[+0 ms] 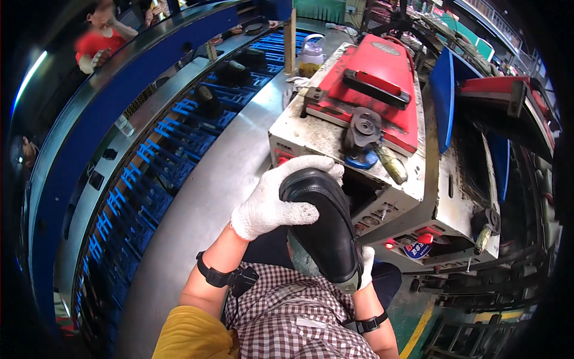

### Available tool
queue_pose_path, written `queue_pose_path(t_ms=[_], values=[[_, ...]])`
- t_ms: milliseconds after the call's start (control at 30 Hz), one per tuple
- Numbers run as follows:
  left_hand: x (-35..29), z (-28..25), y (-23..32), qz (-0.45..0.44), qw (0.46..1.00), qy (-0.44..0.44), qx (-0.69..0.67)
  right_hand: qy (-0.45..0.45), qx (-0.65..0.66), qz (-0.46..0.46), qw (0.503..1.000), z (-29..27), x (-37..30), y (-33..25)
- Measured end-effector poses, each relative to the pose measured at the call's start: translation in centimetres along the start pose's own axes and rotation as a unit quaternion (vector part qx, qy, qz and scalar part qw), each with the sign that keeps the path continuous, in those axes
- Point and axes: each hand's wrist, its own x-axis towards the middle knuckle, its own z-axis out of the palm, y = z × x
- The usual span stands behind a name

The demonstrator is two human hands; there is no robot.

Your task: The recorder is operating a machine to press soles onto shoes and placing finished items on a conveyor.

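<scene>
A black leather shoe [323, 230] is held up in front of my apron, tilted lengthwise. My left hand [266, 203], in a white knit glove, grips its upper end, with the thumb across the leather and the fingers around the far side. At the lower end my right hand [366, 266], gloved too, is against the shoe's right edge; the shoe hides most of its fingers. A grey-green rounded object [302, 257] shows partly behind the shoe, its kind unclear. Beyond the shoe is a white machine [293, 128] with a red padded lid [373, 90].
To my left, a metal ledge [197, 197] borders a conveyor with blue racks [143, 149] carrying dark shoes. A second machine with a raised red lid [496, 90] stands right. A clear jug [311, 57] sits behind the first machine. A person in red [98, 45] is across the line.
</scene>
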Motion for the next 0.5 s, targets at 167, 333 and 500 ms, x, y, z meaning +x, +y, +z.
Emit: queue_pose_path(t_ms=[167,333,500], values=[[-1.6,-1.3,-0.6,0.005,0.999,0.037,0.009,0.003,0.094,0.03,0.995,2.0,0.8,1.2],[-2.4,-2.0,-0.9,0.0,0.993,0.119,0.014,0.041,0.023,0.046,0.998,4.1,1.0,2.1],[-2.5,-5.2,-4.4,-0.025,0.957,0.128,-0.26,0.083,-0.136,0.084,0.984,10.2,1.8,2.3]])
